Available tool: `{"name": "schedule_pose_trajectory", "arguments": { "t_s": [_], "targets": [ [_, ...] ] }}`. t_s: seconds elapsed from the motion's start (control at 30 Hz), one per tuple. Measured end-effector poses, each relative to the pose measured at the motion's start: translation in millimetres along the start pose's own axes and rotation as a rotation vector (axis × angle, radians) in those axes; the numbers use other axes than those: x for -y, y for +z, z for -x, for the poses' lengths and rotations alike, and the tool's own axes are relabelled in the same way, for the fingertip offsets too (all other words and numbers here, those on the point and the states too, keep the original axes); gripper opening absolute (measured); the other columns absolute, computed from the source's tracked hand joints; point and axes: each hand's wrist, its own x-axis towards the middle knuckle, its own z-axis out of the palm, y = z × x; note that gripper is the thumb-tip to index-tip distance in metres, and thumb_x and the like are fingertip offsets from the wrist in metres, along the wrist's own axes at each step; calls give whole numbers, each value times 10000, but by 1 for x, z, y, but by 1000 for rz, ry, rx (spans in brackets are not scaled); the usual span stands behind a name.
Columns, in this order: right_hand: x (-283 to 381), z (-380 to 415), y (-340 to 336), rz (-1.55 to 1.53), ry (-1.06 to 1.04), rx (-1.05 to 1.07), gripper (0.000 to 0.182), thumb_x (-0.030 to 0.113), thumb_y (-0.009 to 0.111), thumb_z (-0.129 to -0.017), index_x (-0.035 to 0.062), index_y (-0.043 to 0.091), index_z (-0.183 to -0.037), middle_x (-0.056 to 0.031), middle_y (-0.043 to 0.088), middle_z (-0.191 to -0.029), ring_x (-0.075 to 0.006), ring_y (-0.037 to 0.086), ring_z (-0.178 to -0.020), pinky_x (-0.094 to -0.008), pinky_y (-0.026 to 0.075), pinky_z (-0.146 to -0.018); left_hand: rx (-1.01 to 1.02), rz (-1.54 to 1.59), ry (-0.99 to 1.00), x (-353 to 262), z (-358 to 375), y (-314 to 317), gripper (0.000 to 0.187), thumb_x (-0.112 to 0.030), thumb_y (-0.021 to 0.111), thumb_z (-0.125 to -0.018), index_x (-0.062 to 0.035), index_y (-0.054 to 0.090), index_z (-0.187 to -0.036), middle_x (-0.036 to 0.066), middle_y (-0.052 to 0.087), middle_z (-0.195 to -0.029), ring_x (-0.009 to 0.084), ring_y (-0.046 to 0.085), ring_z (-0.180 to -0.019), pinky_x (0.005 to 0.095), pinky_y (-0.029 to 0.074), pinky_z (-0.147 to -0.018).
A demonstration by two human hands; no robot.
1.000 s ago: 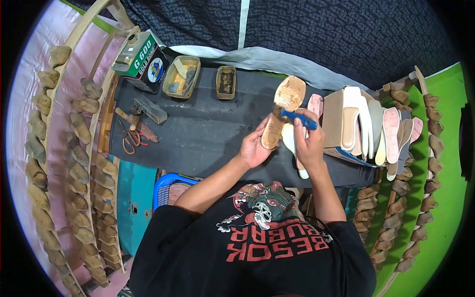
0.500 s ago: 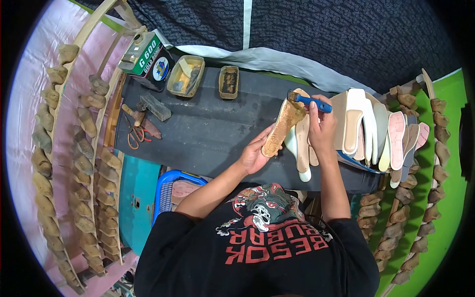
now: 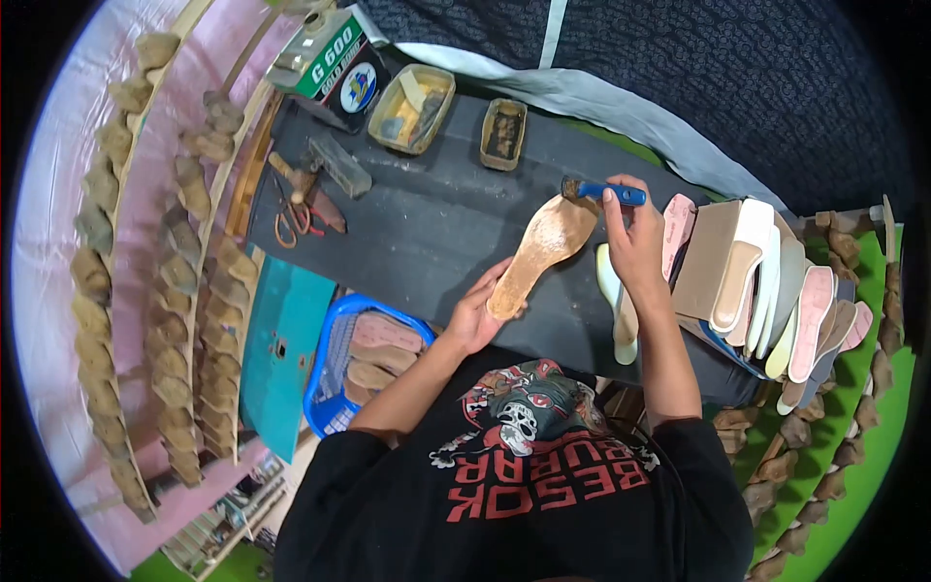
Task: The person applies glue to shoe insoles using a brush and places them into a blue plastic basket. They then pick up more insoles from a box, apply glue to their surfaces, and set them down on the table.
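A tan insole [image 3: 543,247] is tilted above the dark table, its wide end up and wet-looking. My left hand [image 3: 477,312] grips its narrow heel end, with the fingers partly hidden beneath it. In my right hand [image 3: 635,233] is the blue handle of a brush [image 3: 611,193]. The brown-stained bristles rest at the top edge of the wide end. Beneath and beside my right hand, light insoles [image 3: 624,325] lie on the table [image 3: 427,238].
Behind stand a glue can [image 3: 335,73], a tub with tools [image 3: 412,109] and a small stained tub [image 3: 503,134]. Scissors [image 3: 294,215] lie at left. Stacked insoles [image 3: 766,281] stand right; a blue basket [image 3: 325,364] is below left. Shoe lasts [image 3: 92,276] line both sides.
The insole has turned, showing its face more fully, and my right hand with the brush is still at its wide end. The view has shifted, showing more of the basket.
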Motion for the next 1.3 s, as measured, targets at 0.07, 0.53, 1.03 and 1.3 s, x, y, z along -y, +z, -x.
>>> {"name": "schedule_pose_trajectory", "arguments": {
  "t_s": [0.07,0.53,1.03,1.3],
  "targets": [
    [4,-10,13,16,70,2,216,154,643,-1025,1,643,-1178,-140,721,-928,-204,703,-788,-324,553,-734,-25,20,-31,-15,7,-13,649,-339,568,-1040,-78,336,-1587,137,594,-1392,267,666,-1089,405,544,-910],
    [-6,-65,128,233,-82,232,276,65,679,-953,38,704,-1226,-214,714,-1164,-414,692,-1053,-436,552,-907,109,72,-129,-79,11,-72,739,-423,572,-1048,-119,252,-1641,75,559,-1448,244,657,-1140,400,536,-954],
    [-15,-56,146,357,-138,346,379,-28,635,-889,45,654,-1261,-182,586,-1231,-393,611,-1138,-426,506,-982,190,269,-170,-72,23,-81,694,-231,567,-1040,-150,237,-1646,95,528,-1493,338,614,-1272,502,510,-1034],
    [-23,-47,137,309,-204,371,514,-57,623,-816,46,605,-1320,-204,542,-1320,-435,531,-1257,-472,431,-1103,82,252,-118,-54,35,-69,690,-192,561,-1024,-169,249,-1639,99,510,-1523,383,609,-1272,538,500,-1042]
  ]
}}
